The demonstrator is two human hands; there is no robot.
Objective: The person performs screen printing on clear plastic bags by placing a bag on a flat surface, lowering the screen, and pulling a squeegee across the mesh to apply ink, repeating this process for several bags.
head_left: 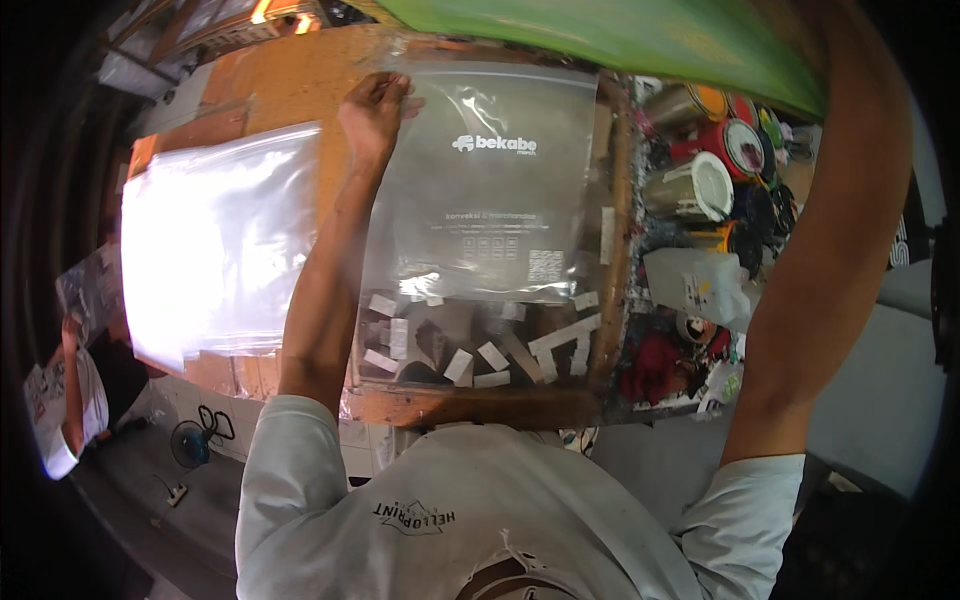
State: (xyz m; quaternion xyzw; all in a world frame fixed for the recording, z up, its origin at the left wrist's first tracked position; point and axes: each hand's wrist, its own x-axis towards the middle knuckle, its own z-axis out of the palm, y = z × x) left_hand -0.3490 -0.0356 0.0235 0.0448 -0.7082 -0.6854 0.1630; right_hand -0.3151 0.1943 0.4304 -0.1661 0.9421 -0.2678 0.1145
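A clear zip-top plastic bag (500, 185) with white print lies flat in front of me on a board covered with clear film. My left hand (375, 115) is at its upper left corner, fingertips closed in a pinch on the bag's edge. My right forearm reaches up along the right side to the edge of a green mesh screen (640, 35), which is raised and tilted across the top. The right hand itself lies beyond the picture's edge, so its grip is hidden.
A stack of clear plastic bags (215, 245) glares on the wooden table (270, 85) to the left. White tape pieces (458, 365) dot the near board. Paint tubs (700, 188) and a white plastic container (695, 285) crowd the right. Another person (75, 400) sits at far left, near a fan (190, 443).
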